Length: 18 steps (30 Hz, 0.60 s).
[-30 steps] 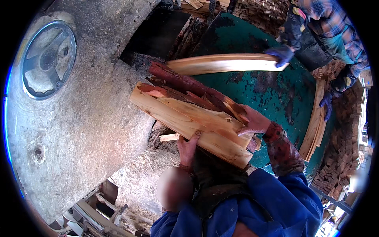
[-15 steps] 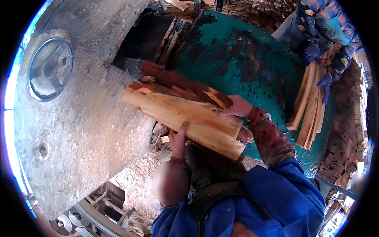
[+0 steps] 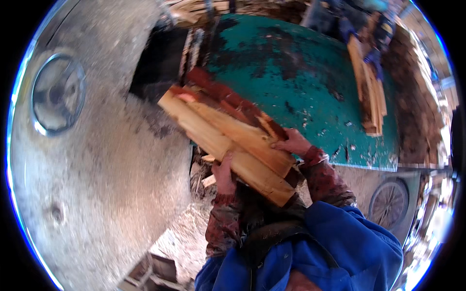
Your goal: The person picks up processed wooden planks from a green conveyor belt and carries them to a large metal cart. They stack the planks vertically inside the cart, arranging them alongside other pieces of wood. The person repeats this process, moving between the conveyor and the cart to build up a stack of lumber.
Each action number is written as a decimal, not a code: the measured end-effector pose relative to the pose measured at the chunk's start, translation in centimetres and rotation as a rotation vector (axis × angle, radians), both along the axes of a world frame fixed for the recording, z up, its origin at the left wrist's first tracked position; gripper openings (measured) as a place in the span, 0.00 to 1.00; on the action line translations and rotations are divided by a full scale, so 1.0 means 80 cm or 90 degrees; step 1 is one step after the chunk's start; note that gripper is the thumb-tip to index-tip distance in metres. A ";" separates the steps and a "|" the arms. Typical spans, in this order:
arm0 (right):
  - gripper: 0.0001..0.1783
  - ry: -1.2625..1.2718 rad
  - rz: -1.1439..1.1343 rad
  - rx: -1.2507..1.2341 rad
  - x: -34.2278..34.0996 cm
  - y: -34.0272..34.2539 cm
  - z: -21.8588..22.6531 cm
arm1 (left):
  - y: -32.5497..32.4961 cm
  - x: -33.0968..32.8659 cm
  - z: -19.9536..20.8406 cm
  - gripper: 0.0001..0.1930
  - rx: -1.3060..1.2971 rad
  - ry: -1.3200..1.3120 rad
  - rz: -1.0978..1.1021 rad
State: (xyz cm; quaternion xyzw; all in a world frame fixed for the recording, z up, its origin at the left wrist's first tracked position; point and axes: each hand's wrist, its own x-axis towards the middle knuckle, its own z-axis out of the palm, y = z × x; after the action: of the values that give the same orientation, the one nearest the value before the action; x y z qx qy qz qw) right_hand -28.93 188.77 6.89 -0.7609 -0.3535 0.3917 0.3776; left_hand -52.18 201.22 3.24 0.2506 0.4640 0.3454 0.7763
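Both of my hands hold a bundle of rough wood slabs (image 3: 228,145) in front of my body, slanting from upper left to lower right. Pale, smooth faces lie toward me; reddish-brown bark pieces (image 3: 223,94) lie along the far side. My left hand (image 3: 224,173) grips the near edge, with its thumb up on the pale wood. Toward the right end, my right hand (image 3: 293,143) is closed on the far edge, thumb over the top. The fingers beneath the wood are hidden.
A worn green metal table (image 3: 310,106) spreads beyond the bundle. To the left is a large grey metal plate (image 3: 116,179) with a round handwheel-like fitting (image 3: 58,94). At the far right, a person's gloved hands (image 3: 373,58) hold several boards (image 3: 371,102). A spoked wheel (image 3: 389,204) shows lower right.
The slabs now slope more steeply, their right end lower and nearer my body. The whole view has shifted, and the other person's boards appear farther up and left.
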 end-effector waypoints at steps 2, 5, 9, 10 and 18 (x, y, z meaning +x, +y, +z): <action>0.38 -0.041 -0.009 -0.028 -0.022 -0.011 -0.002 | -0.001 -0.015 -0.002 0.24 -0.030 0.011 -0.059; 0.38 -0.003 -0.053 -0.019 -0.052 -0.031 -0.007 | -0.005 -0.032 0.005 0.24 -0.041 -0.016 -0.118; 0.50 0.001 -0.110 0.101 -0.082 -0.039 -0.024 | 0.003 -0.032 0.011 0.27 0.007 -0.034 -0.166; 0.50 0.008 -0.113 0.153 -0.085 -0.043 -0.028 | 0.009 -0.030 0.011 0.28 0.015 -0.027 -0.192; 0.49 0.171 -0.164 0.183 -0.090 -0.054 -0.069 | 0.005 -0.023 0.021 0.31 -0.019 -0.047 -0.236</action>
State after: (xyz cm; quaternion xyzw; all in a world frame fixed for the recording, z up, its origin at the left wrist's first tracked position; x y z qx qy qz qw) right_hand -36.14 184.48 1.40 -0.6794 -0.2524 0.3838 0.5722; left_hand -54.03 201.63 4.93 0.3079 0.3862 0.1983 0.8466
